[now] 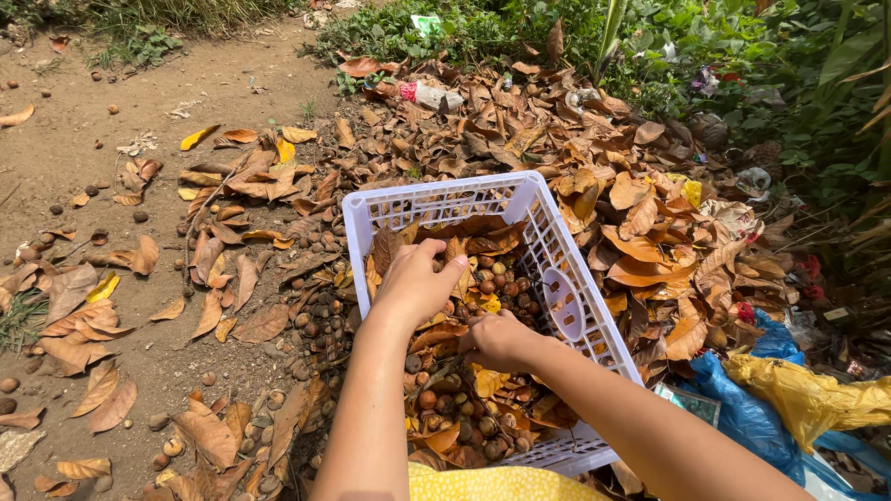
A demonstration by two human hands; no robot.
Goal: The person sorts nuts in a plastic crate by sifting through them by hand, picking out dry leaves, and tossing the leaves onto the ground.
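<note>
A white plastic lattice basket (557, 243) sits on the ground, filled with dry brown leaves (483, 239) and small round brown nuts (506, 278). My left hand (413, 283) reaches into the basket, its fingers pinched on a dry leaf (458, 252) near the middle. My right hand (497, 339) is lower in the basket with its fingers curled down into the leaves and nuts; what it grips is hidden.
Dry leaves (594, 158) pile behind and right of the basket, with bare dirt (83, 139) and scattered nuts on the left. Blue plastic (742, 408) and a yellow bag (807, 394) lie at the right. Green plants (724, 46) border the top. Yellow cloth (492, 484) shows at the bottom.
</note>
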